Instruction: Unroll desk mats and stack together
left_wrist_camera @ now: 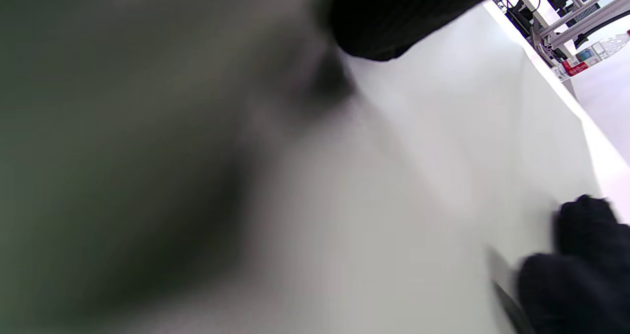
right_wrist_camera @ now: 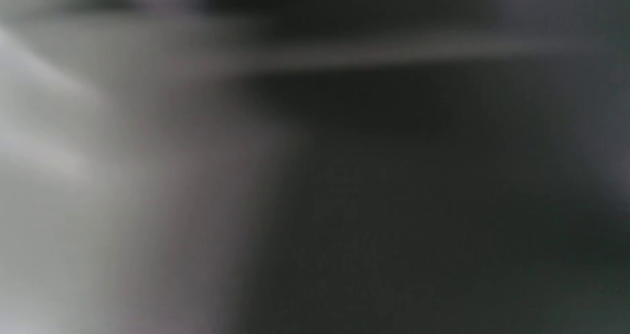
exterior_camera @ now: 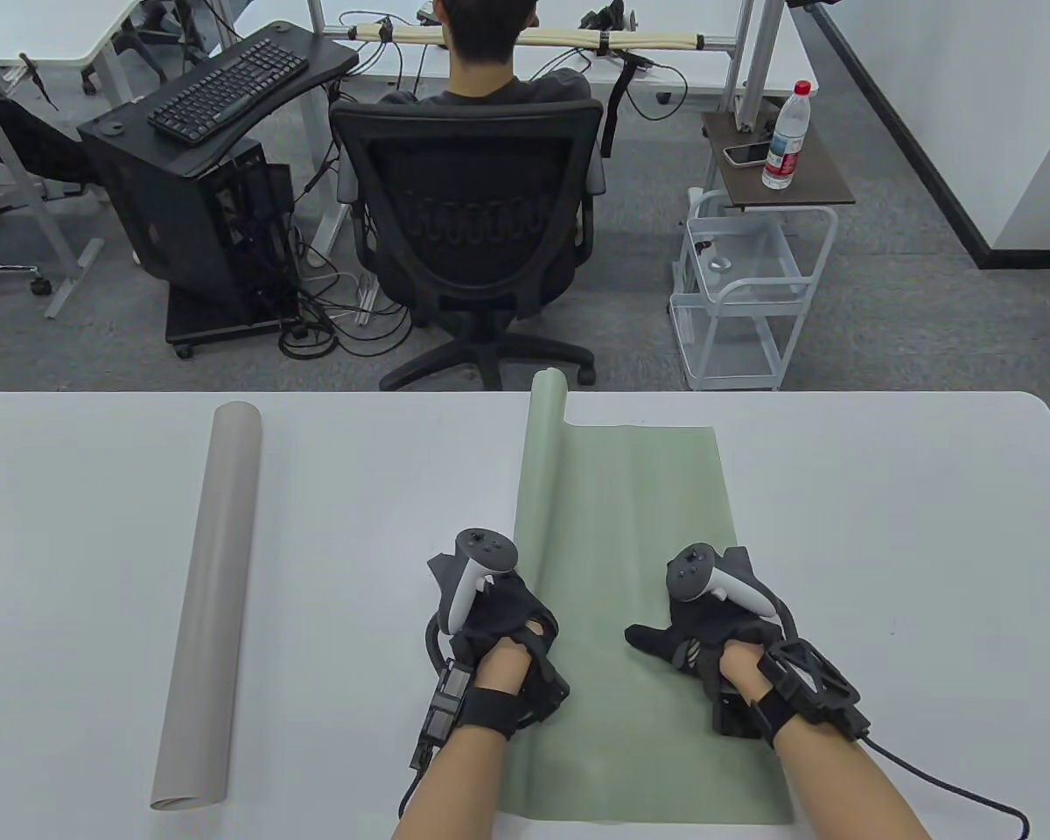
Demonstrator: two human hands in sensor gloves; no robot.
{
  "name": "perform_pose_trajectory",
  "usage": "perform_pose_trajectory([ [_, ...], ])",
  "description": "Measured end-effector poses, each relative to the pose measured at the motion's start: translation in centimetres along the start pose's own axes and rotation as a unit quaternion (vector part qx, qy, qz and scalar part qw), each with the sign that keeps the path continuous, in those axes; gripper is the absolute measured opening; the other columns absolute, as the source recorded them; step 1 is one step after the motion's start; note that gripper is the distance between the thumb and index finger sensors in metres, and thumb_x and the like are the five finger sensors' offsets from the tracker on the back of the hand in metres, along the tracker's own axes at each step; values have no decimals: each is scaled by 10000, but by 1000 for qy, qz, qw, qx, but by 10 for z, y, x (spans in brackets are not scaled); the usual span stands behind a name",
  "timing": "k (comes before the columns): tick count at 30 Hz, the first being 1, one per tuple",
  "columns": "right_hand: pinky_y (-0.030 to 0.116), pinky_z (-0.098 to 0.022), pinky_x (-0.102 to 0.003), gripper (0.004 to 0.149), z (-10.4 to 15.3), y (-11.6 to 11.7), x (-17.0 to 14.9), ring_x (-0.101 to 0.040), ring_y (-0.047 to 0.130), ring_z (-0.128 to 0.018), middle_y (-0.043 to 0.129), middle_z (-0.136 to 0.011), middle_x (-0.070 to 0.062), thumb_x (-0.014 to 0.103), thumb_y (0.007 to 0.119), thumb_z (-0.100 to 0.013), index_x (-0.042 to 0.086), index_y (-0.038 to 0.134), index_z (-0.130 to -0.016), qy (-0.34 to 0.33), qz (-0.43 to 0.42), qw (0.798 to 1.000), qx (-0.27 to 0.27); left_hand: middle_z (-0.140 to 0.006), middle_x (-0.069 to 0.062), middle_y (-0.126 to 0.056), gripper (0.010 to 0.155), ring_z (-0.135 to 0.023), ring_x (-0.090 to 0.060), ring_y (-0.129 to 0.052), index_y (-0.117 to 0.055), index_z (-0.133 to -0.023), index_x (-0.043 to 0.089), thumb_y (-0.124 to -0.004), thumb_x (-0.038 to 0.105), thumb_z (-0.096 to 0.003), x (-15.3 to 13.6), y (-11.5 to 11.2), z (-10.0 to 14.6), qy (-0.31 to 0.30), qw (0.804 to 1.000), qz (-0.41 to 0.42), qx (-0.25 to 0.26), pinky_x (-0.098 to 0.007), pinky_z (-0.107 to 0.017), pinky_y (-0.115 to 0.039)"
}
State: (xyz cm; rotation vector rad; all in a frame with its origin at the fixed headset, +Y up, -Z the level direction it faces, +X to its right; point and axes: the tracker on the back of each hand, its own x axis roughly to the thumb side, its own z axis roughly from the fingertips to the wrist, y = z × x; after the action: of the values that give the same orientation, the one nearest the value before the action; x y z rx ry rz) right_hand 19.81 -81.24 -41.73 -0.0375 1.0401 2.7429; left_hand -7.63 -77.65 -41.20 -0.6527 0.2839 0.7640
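The green desk mat [exterior_camera: 639,560] lies partly unrolled on the white table [exterior_camera: 910,542], its rolled part along its left edge. The left hand [exterior_camera: 494,626] rests on that roll; the right hand [exterior_camera: 709,630] presses flat, thumb spread, on the unrolled sheet. Farther left lies the grey mat [exterior_camera: 210,595], fully rolled.

Beyond the white table [exterior_camera: 927,490] lies grey carpet [exterior_camera: 884,297]. A person sits in a black mesh office chair [exterior_camera: 477,219], back to the camera. Left of it a black desk carries a keyboard [exterior_camera: 227,87]; to the right a white wire cart [exterior_camera: 744,297] stands under a brown shelf holding 1 water bottle [exterior_camera: 787,136] and a phone [exterior_camera: 746,155]
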Motion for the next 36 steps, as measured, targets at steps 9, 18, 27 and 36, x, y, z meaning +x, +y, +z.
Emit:
perform_pose_trajectory([
  [9,-137,-565,-557,1014,3,5,-24,-326,-334,-824,-353,-889,-9,816,511,-343,325,-210,-860,8,-27,1000,-13,-1012,-30,-605,870,-703,-231,-916,-108,-986,244,-815,289,-480,-5,-7,-3,-13,997,69,-42,-396,-596,-815],
  [18,-159,-552,-535,1003,2,6,-26,-288,-358,-804,-364,-872,32,823,514,-339,360,-219,-842,12,-35,999,-4,-1020,-57,-578,878,-740,-242,-898,-67,-977,217,-788,291,-482,-21,-1,-5,-32,986,138,-84,-412,-611,-793],
  [27,-165,-548,-529,998,3,5,-26,-278,-365,-794,-370,-862,45,821,517,-335,371,-221,-833,15,-39,999,1,-1046,-141,-490,887,-813,-338,-827,-27,-960,146,-762,259,-477,-39,11,-6,-80,965,213,-132,-501,-637,-736],
  [36,-167,-547,-529,995,3,5,-26,-275,-367,-791,-371,-859,48,817,516,-332,372,-222,-829,17,-40,999,3,-950,-45,-648,725,-725,-237,-1008,-390,-930,204,-915,335,-446,-49,16,-11,-92,945,266,-164,-359,-530,-937],
])
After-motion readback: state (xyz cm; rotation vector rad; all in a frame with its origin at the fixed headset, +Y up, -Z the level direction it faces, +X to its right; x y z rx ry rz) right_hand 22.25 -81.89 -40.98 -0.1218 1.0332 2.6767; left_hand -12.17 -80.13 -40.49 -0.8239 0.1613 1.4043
